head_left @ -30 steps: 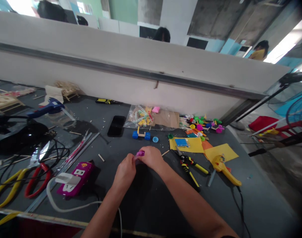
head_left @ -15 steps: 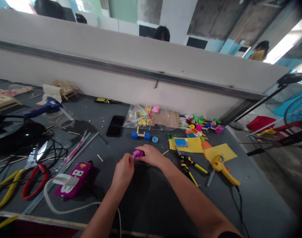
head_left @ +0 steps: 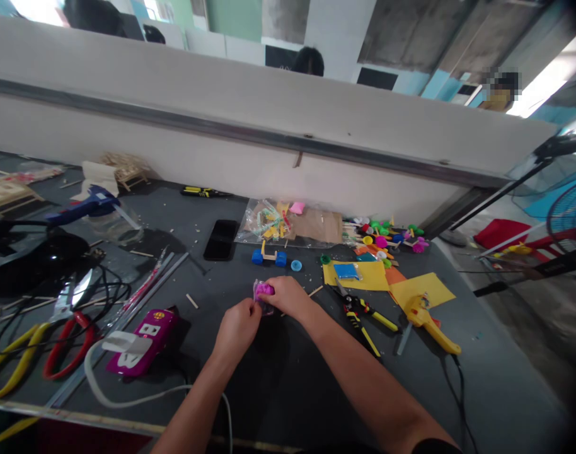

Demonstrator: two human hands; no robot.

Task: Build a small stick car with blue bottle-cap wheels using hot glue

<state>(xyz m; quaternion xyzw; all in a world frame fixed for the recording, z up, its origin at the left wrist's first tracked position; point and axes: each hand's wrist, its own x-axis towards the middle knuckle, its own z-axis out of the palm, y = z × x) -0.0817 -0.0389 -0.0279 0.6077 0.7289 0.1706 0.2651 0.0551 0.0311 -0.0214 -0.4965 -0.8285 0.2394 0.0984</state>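
Note:
A small purple packet in clear plastic (head_left: pixel 263 289) is between my two hands, over the dark tabletop. It looks like soft clay, though I cannot be sure. My left hand (head_left: pixel 237 326) pinches the wrapper at its lower left edge. My right hand (head_left: pixel 289 296) is closed on its right side, and the fingers cover part of it. Just beyond them are a blue-wheeled wooden piece (head_left: pixel 270 255) and a loose blue wheel (head_left: pixel 296 265). A blue packet (head_left: pixel 346 271) lies on yellow paper to the right.
To the right are pliers (head_left: pixel 355 310) and a yellow glue gun (head_left: pixel 427 321). On the left lie a purple power strip (head_left: pixel 149 340), large scissors (head_left: pixel 70 343) and cables. A phone (head_left: pixel 220 239), a plastic bag of parts (head_left: pixel 288 224) and colourful small pieces (head_left: pixel 387 239) are farther back.
My left hand has shifted slightly right, closer to my right hand. The purple packet has turned, and more of its clear wrapper shows above the fingers.

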